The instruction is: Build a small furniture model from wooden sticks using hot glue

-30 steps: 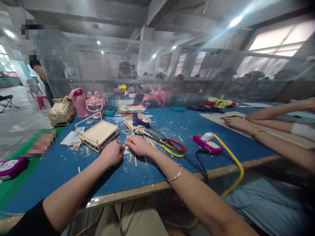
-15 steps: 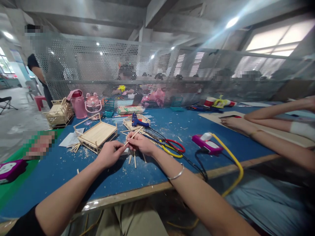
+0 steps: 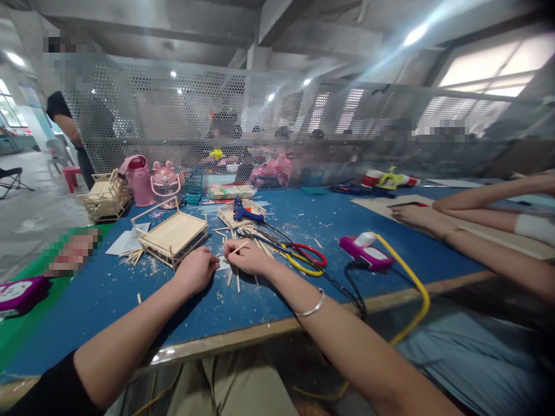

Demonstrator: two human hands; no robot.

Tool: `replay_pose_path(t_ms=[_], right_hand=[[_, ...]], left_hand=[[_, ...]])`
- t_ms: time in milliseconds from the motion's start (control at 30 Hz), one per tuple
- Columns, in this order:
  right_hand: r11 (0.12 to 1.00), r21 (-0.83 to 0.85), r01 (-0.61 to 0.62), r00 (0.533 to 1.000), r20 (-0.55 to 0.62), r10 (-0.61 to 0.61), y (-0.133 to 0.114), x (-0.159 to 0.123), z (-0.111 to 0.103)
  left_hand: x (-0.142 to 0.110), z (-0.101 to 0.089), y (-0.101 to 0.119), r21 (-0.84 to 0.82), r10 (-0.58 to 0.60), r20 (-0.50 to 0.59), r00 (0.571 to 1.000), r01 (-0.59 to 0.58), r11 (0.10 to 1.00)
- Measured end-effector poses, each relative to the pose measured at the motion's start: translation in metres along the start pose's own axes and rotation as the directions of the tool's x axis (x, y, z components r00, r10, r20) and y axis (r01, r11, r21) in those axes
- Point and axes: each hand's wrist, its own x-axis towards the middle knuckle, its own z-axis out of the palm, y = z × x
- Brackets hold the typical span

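Observation:
In the head view my right hand pinches a short wooden stick above the blue table. My left hand is beside it, a small gap between them, its fingertips drawn together; whatever they hold is too small to make out. Under and between the hands lie a small white paper and several loose sticks. Left of them stands a bed-like wooden stick frame with a flat slatted top. Behind my right hand, a blue glue gun rests on a smaller stick frame.
Cutters with red and yellow handles lie on the right, near a purple power strip with a yellow cord. Pink bottles and another stick model stand back left. A co-worker's arms rest at the right.
My hands have come apart slightly. My left hand has let go of the stick's end and moved a little left and down; the stick stays in my right hand.

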Motion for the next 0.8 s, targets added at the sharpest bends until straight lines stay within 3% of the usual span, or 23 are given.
replay_pose_path(t_ms=[100,233,400,600,700,800], right_hand=[[0.998,-0.049,0.044,0.998,0.043,-0.042,-0.0011,-0.001,0.0002],[1.0,0.005,-0.016,0.999,0.051,0.016,-0.0005,0.002,-0.0005],[0.999,-0.038,0.0,0.995,0.099,0.004,-0.0003,0.003,-0.0007],[0.999,-0.037,0.018,0.998,0.062,-0.016,-0.002,0.0017,-0.0013],[0.994,0.055,-0.098,0.992,0.086,0.093,-0.0031,0.0022,-0.0013],[0.924,0.293,-0.245,0.969,0.118,0.219,-0.0018,0.0055,0.0001]], left_hand=[[0.0013,-0.0007,0.0005,0.021,-0.011,0.021,1.0,0.011,1.0],[0.0022,-0.0029,0.0005,0.025,-0.001,0.043,0.999,0.0,1.0],[0.0027,-0.0032,-0.0001,0.006,-0.013,0.045,0.999,0.012,1.0],[0.003,-0.0044,0.0006,0.004,-0.006,0.048,0.999,0.006,1.0],[0.0037,-0.0047,0.0,0.003,0.001,0.056,0.998,-0.001,1.0],[0.0046,-0.0048,-0.0014,-0.011,0.002,0.058,0.998,-0.001,1.0]])
